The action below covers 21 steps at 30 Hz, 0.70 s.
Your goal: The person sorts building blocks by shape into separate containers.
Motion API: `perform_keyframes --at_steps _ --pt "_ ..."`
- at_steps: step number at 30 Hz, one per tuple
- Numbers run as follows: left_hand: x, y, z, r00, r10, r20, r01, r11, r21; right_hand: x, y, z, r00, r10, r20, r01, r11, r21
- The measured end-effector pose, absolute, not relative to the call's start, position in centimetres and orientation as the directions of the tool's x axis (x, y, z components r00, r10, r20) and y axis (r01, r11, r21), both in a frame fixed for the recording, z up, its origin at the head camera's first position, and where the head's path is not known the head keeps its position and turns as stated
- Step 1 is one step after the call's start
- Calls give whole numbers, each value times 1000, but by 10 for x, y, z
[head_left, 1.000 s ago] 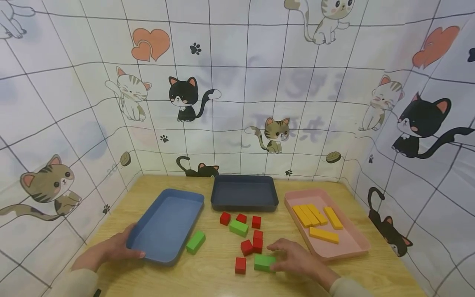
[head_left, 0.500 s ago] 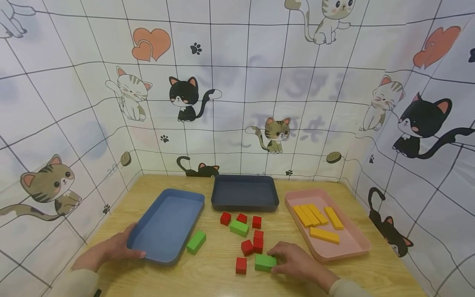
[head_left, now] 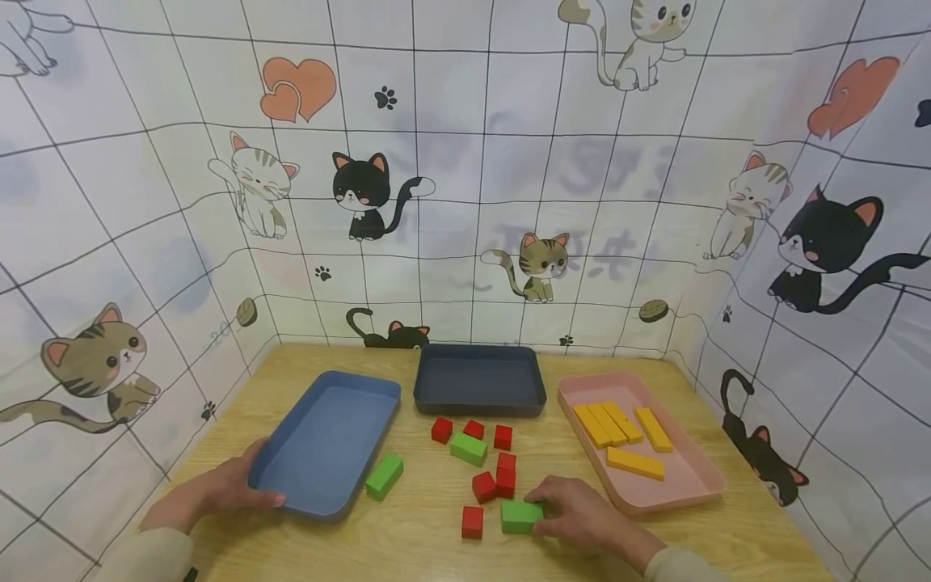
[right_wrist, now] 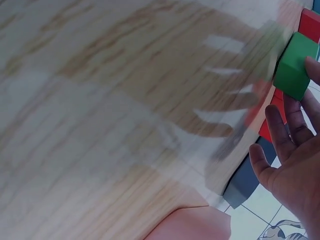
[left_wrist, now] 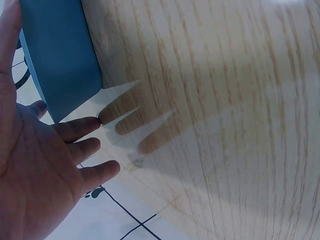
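Observation:
My left hand holds the blue tray by its near left corner, thumb along the front side and fingers at the left side. In the left wrist view several fingers of that hand extend beside the tray's corner. My right hand pinches the right end of a green block between thumb and fingers, low at the table. The right wrist view shows this block at the fingertips, its other fingers spread. A red cube sits just left of the block.
Two more green blocks lie on the wooden table, one beside the blue tray, another among several red cubes. A dark tray stands at the back. The pink tray at right holds several yellow blocks.
My right hand's fingers have lowered and settled around the green block's right end. The left hand and the trays have stayed in place.

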<state>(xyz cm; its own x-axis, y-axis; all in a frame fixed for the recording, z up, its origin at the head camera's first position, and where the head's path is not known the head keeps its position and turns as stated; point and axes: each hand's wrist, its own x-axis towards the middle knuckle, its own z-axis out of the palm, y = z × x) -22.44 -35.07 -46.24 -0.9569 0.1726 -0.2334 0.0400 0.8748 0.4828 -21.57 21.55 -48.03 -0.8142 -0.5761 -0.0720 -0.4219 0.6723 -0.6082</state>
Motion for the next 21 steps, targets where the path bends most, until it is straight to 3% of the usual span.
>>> perform_keyframes --at_steps 21 --pt "-224 -351 -463 -958 172 -228 44 876 479 -225 218 -464 -832 -555 -4 -422 637 -645"
